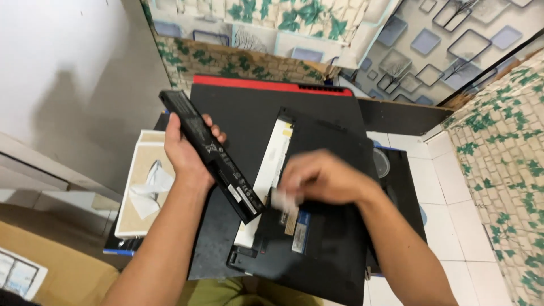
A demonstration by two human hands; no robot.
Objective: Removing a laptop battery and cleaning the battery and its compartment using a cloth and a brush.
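The left hand (184, 152) is wrapped around a long black battery (211, 154), gripping it near its middle. The battery is lifted clear and slants from far left to near right, its near end hanging over the laptop (328, 238). That laptop lies bottom up, tilted, with its empty battery bay (266, 175) showing pale along its left edge. The right hand (317, 178) is blurred; it rests on the laptop's underside just right of the bay, fingers curled narrow over a small white piece (281, 199), though I cannot tell whether it pinches it or only presses on it. Under this laptop lies a second laptop (249, 107), black with a red far edge. A white tissue box (141, 181) sits on the left, beside the left wrist. The bench (453, 215) on the right is white tile.
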